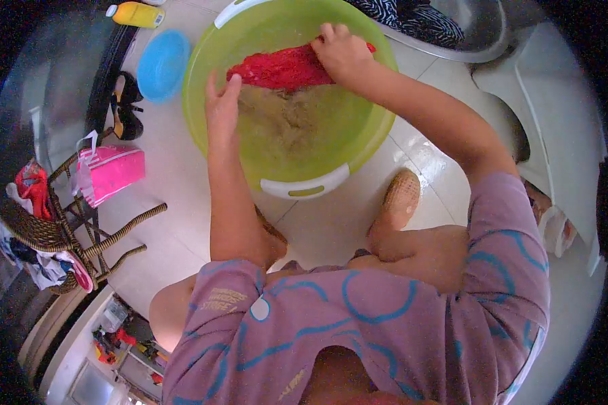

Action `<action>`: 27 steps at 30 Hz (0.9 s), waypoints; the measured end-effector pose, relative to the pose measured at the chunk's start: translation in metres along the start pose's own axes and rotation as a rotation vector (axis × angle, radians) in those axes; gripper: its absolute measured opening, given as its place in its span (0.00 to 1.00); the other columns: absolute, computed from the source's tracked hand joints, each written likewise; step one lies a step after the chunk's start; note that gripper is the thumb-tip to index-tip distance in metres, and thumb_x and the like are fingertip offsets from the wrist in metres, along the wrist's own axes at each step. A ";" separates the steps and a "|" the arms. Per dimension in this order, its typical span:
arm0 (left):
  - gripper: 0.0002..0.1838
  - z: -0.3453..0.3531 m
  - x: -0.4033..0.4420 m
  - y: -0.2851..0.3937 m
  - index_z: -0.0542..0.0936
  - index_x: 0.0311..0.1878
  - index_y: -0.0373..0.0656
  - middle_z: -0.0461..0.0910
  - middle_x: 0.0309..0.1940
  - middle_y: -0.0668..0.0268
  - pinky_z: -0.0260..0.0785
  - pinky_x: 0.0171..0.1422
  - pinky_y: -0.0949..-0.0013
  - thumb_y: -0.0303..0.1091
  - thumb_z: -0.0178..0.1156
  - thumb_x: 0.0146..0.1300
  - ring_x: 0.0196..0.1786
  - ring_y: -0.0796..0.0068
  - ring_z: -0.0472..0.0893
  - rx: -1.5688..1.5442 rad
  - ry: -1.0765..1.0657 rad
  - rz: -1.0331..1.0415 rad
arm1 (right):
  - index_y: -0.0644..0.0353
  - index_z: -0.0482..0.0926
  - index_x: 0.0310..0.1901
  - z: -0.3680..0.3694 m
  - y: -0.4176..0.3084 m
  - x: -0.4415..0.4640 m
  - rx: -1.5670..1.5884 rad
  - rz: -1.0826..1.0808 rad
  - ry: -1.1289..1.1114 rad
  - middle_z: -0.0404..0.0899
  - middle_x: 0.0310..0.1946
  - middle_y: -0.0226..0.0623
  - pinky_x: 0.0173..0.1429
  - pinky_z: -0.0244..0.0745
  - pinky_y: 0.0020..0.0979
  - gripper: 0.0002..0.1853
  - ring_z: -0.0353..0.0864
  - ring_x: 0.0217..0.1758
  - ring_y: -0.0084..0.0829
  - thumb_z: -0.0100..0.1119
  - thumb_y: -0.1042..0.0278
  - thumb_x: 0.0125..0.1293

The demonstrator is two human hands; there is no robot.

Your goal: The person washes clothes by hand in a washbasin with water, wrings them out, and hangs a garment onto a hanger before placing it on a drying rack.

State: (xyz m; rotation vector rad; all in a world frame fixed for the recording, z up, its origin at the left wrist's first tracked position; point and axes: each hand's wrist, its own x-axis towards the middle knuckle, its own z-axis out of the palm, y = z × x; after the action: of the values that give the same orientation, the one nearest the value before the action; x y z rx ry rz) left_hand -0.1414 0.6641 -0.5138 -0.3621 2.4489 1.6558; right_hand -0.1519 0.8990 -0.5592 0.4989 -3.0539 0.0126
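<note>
Cloth (280,69), red, lies in the green basin (194,128). Right hand (345,55): grip closed on one end. Left hand (221,111): beside the other; hold cannot be confirmed. Risk: loose end slipping, or brisk pulling sloshing water (287,118) onto tiles (311,226).

- Eleven o'clock: a yellow bottle (138,15) with a white cap, lying down.
- Between ten and eleven: a blue basin (163,66).
- Ten: black high-heeled shoes (125,111).
- Just above nine: a pink bag (118,174).
- Nine: a wicker chair (124,233) bearing assorted clothes (47,266).
- Between one and two: a metal basin (488,50) holding black-and-white patterned fabric (436,24).
</note>
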 end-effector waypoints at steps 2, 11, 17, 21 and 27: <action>0.28 -0.005 0.009 -0.037 0.66 0.67 0.39 0.76 0.56 0.56 0.68 0.62 0.57 0.38 0.58 0.66 0.59 0.66 0.74 0.108 0.112 0.018 | 0.57 0.82 0.41 -0.021 -0.012 -0.015 -0.295 -0.259 0.157 0.76 0.50 0.38 0.53 0.75 0.45 0.10 0.76 0.54 0.45 0.52 0.65 0.64; 0.30 0.040 0.003 -0.098 0.67 0.67 0.44 0.71 0.63 0.63 0.65 0.67 0.53 0.54 0.46 0.70 0.61 0.60 0.73 -0.879 -0.262 -0.641 | 0.61 0.79 0.43 0.032 -0.087 -0.022 0.667 -0.197 -0.403 0.77 0.48 0.48 0.50 0.76 0.50 0.18 0.81 0.47 0.51 0.62 0.56 0.57; 0.28 0.045 0.004 -0.111 0.67 0.67 0.46 0.71 0.63 0.64 0.64 0.68 0.53 0.54 0.45 0.71 0.62 0.63 0.73 -0.807 -0.309 -0.378 | 0.55 0.79 0.44 -0.038 -0.120 -0.015 0.866 0.051 -0.224 0.79 0.44 0.46 0.45 0.79 0.46 0.13 0.83 0.41 0.47 0.58 0.61 0.60; 0.28 0.041 -0.016 -0.069 0.67 0.67 0.47 0.71 0.64 0.64 0.64 0.68 0.54 0.54 0.46 0.71 0.63 0.64 0.72 -1.176 -0.435 -0.434 | 0.53 0.78 0.44 -0.082 -0.123 -0.033 0.718 -0.504 -0.075 0.80 0.38 0.43 0.39 0.79 0.46 0.12 0.83 0.38 0.46 0.56 0.62 0.60; 0.27 0.039 -0.003 -0.078 0.67 0.66 0.47 0.70 0.65 0.64 0.65 0.68 0.54 0.53 0.47 0.71 0.63 0.65 0.72 -1.053 -0.338 -0.529 | 0.50 0.76 0.45 0.000 -0.052 0.015 0.511 -0.197 0.036 0.79 0.40 0.38 0.34 0.79 0.45 0.11 0.83 0.37 0.43 0.52 0.64 0.61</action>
State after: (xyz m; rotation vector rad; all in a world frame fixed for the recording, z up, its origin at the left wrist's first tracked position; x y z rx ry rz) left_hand -0.1156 0.6732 -0.5970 -0.6853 0.9504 2.3053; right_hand -0.1500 0.8451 -0.5587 0.8070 -2.9296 0.7959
